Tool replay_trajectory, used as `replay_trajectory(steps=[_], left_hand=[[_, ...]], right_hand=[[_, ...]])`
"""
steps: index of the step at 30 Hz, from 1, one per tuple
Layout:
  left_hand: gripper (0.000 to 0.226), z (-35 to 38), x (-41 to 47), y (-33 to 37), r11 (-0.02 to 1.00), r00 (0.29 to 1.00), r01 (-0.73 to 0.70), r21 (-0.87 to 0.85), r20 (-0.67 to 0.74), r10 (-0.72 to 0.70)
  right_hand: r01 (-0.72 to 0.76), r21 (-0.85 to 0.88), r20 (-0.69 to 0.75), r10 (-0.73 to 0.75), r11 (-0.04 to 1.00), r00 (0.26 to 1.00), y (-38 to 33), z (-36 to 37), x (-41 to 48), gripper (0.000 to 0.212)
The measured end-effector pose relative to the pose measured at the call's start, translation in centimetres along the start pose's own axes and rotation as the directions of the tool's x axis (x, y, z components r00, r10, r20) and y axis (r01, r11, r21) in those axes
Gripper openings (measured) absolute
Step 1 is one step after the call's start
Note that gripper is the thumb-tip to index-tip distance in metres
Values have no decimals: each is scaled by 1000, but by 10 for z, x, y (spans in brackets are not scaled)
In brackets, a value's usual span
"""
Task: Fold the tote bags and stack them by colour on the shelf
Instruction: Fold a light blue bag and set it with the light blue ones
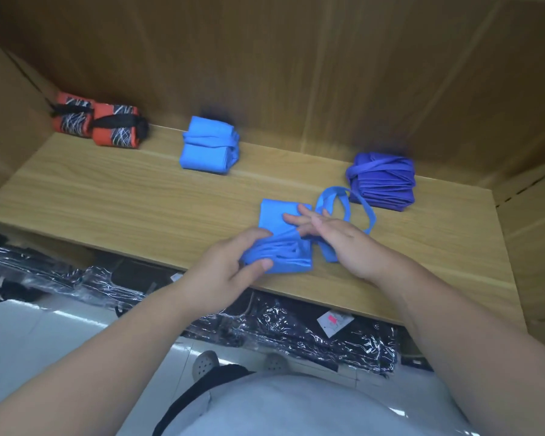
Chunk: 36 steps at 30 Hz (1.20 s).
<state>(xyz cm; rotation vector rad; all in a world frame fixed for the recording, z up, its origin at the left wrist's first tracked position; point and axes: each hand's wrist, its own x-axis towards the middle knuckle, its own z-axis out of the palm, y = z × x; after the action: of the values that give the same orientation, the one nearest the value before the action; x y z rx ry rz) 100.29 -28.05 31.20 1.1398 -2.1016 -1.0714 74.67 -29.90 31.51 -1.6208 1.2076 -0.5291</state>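
Light blue cloth, a half-folded tote bag (277, 221), lies at the near edge of the wooden shelf (107, 190), a little right of its middle. The left hand (230, 262) grips the near end of this bag: the fingers are curled over the bunched cloth and the thumb holds it from the near side. The right hand (337, 243) rests on the right side of the bag. Two of its fingers (293, 218) lie straight on the flat far part, and the other fingers are bent at the fold; I cannot tell if they pinch something. The straps (343, 209) of the bag make loose loops on the shelf beyond the right hand, and one strap passes under the palm. Farther back, near the middle, sits a folded light blue bundle (208, 146) tied with its own strap. At the right, just beside the loops, is a purple bundle (381, 180), also wrapped with its strap. At the far left corner two orange patterned bundles (107, 124) with black straps touch each other. Brown cardboard (296, 58) stands behind the shelf. Under the shelf lie black goods in clear plastic wrapping (265, 325) on a pale floor.
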Motion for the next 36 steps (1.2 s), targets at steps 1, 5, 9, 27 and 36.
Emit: replay_trajectory(steps=[1,5,9,27,36], left_hand=[[28,-2,4,2,999,999,33,-24,-7,-33],[18,-3,26,9,998,997,61,-12,-52,-61],[15,-1,47,13,997,994,74,6,-82,-73],[59,9,72,5,988,987,154,-14,-43,-155],[44,20,76,-3,960,981,122,252,-179,-77]], right_hand=[[-41,88,6,40,995,999,0,1,-4,70],[-11,259,17,7,966,1000,-2,9,-13,62],[42,226,-169,-4,973,986,-3,14,-12,38],[23,-129,-428,-76,991,900,5,1,13,15],[-38,-203,-491,-68,978,868,4,3,27,12]])
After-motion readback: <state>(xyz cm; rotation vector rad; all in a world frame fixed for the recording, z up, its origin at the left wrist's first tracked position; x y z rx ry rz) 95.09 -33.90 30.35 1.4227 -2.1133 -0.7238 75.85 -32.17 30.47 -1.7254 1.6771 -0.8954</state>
